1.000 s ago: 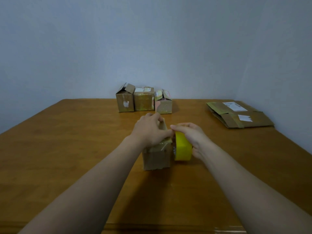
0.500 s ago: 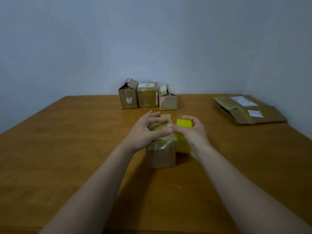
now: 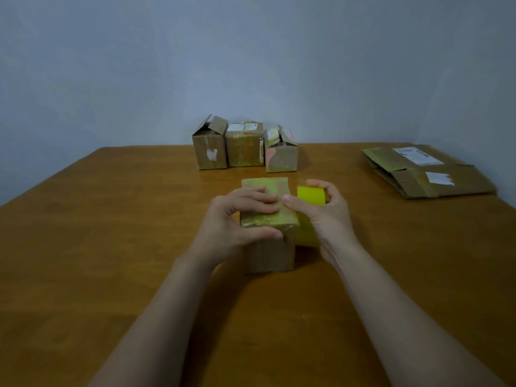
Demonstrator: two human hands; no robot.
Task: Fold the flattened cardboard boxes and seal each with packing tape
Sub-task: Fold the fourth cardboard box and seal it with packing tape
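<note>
Sealing step in hand, as I judge it. Nearest, on the brown wooden table (image 3: 111,275): small brown cardboard box (image 3: 269,254), upright, centre, top flaps down under glossy tape. Left hand (image 3: 234,222) grips it, fingers across the top, thumb on the front upper edge. Right hand (image 3: 325,216) curls round the yellow roll of packing tape (image 3: 310,194), which touches the box's right side; its thumb tip rests on the box top. To do this well I would pin the flaps flat with the left fingers, hold the strip taut and rub it down along the seam. Farther back, three small assembled cardboard boxes (image 3: 244,145) stand at the table's far edge; far right, flattened cardboard boxes (image 3: 435,180) lie untouched.
</note>
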